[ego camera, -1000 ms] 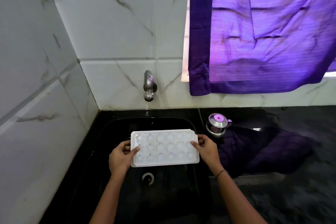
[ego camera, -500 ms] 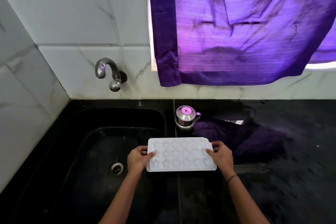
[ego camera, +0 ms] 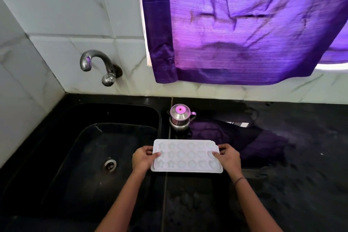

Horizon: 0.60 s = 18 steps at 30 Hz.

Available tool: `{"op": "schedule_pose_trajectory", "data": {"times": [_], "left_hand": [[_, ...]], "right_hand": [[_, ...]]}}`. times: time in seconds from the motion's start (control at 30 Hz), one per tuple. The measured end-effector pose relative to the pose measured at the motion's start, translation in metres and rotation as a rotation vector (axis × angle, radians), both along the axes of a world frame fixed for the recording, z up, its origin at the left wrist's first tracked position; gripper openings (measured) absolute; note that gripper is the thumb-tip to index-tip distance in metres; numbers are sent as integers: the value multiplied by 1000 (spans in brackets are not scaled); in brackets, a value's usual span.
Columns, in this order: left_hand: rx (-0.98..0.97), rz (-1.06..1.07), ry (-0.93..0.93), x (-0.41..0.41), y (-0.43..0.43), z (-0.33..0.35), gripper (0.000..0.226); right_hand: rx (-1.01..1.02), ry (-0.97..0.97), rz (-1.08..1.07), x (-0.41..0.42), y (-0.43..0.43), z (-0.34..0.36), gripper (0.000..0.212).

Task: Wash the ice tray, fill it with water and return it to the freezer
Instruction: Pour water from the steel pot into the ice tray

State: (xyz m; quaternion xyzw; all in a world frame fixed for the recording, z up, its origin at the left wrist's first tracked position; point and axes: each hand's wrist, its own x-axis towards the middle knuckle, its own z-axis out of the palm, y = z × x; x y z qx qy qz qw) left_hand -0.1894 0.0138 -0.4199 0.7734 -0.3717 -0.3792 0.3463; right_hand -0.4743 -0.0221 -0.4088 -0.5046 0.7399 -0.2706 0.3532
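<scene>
Over counter edge: white ice tray [ego camera: 186, 156], star, round, heart moulds.

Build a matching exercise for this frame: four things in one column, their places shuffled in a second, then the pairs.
1. white plastic ice tray
2. curved metal tap
3. small lidded steel pot
4. purple fabric curtain

A. on the black counter, right of the black sink
B. hanging above that counter
C. on the marble-tiled wall above that sink
D. gripped at its short ends by left hand and right hand

Pairs: 1-D, 2-C, 3-A, 4-B
</scene>
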Motion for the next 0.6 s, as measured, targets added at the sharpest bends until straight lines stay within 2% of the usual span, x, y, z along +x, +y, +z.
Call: {"op": "schedule_pose_trajectory", "data": {"times": [0.23, 0.3, 0.37, 0.47, 0.6], "left_hand": [[10, -43, -34, 5, -4, -4, 40], [22, -32, -47, 7, -5, -2, 47], [-7, 11, -101, 9, -9, 5, 53], [-107, 69, -72, 2, -30, 23, 48], [-222, 107, 198, -23, -73, 44, 47]], "right_hand": [[2, 6, 19, -3, 2, -5, 37], [-62, 87, 25, -5, -2, -2, 46], [-162, 113, -15, -6, -10, 7, 47], [-242, -101, -65, 6, -32, 21, 32], [-231, -397, -44, 48, -73, 29, 22]]}}
